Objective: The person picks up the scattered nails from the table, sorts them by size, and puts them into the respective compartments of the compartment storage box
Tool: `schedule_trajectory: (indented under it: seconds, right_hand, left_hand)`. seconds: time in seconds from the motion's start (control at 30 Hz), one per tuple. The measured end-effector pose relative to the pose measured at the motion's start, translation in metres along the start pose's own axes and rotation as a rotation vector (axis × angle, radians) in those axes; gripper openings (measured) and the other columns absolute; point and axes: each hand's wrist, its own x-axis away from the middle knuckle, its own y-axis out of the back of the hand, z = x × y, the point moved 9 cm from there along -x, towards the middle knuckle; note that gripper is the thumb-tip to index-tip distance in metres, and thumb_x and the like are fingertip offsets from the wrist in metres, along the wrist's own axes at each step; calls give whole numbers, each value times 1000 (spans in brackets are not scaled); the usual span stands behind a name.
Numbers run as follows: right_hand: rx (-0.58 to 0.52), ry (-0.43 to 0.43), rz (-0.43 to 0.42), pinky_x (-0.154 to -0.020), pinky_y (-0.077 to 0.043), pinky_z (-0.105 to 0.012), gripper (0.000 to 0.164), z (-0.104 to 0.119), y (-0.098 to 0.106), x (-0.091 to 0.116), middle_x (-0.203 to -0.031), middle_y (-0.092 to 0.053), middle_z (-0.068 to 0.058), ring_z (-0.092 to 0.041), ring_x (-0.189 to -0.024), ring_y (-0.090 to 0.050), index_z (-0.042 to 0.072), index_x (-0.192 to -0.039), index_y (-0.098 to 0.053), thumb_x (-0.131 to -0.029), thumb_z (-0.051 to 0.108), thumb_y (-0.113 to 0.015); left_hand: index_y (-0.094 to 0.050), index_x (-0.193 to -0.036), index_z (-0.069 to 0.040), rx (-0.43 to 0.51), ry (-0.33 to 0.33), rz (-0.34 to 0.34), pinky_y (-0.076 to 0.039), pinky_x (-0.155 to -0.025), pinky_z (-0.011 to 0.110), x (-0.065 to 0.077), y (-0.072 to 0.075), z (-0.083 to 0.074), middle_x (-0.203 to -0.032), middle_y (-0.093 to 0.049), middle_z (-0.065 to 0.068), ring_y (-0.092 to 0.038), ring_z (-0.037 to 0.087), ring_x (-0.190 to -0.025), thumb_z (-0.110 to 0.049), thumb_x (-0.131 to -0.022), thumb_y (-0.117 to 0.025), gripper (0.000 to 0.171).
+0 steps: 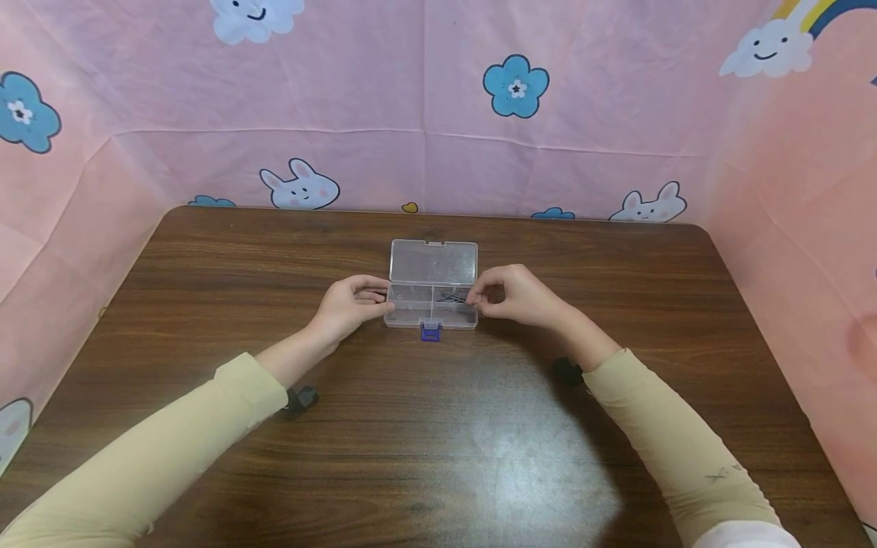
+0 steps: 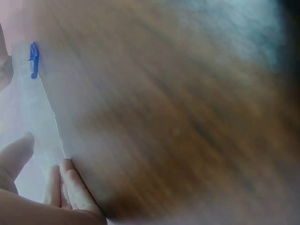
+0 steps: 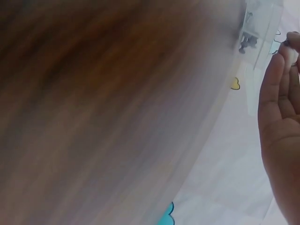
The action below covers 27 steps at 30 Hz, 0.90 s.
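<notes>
A clear plastic compartment box (image 1: pixel 409 315) lies on the table, its hinged lid (image 1: pixel 433 262) tipped back and its blue latch (image 1: pixel 430 333) hanging at the front. My left hand (image 1: pixel 346 308) grips the box's left end, thumb by the near compartment and fingers along the outer side. Dark, slender screws (image 1: pixel 451 297) lie in the back right compartment; their heads show in the right wrist view. At the box's right end, my right hand (image 1: pixel 517 295) pinches a small dark screw (image 3: pixel 285 43) between thumb and fingertips, mostly hidden by them.
The brown wooden table (image 1: pixel 384 457) runs back to a pink printed cloth (image 1: pixel 370 91), which also hangs at both sides. A dark device (image 1: pixel 301 399) sits under the left wrist, and another dark device (image 1: pixel 567 371) under the right.
</notes>
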Motion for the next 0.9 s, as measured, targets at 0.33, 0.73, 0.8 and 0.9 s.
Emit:
schedule_trajectory:
  seconds: [0.33,0.73,0.8,0.9]
  right_hand:
    - [-30,-7,19,-77,-62,-25,15,6,-10,-11,-94,-79,-10,-12,-83,-65,2,-98,-81,-92,-7,-71]
    - [37,38,40,-74,-61,-24,13,7,-16,-17,-91,-79,-5,-9,-79,-66,5,-95,-82,-91,-4,-74]
    - [45,43,40,-74,-62,-24,14,8,-16,-17,-91,-79,-5,-9,-79,-66,5,-94,-83,-91,-4,-73]
    - [61,54,41,-73,-62,-24,15,9,-17,-16,-90,-79,-5,-10,-78,-65,5,-93,-83,-91,-5,-73]
  left_hand:
    - [-61,-143,2,-5,-5,-3,-57,-111,43,-1,0,-1,-141,-66,24,-67,36,-127,-13,-99,-76,49]
    - [-61,-144,1,-2,1,-5,-57,-112,44,0,0,-1,-141,-66,24,-67,37,-128,-13,-99,-76,49]
    - [-61,-144,1,0,4,-5,-57,-112,44,0,0,-1,-141,-66,24,-67,37,-128,-13,-99,-76,49]
    - [-61,-144,1,-2,6,-6,-57,-112,43,0,0,0,-141,-66,24,-67,36,-127,-13,-99,-76,49]
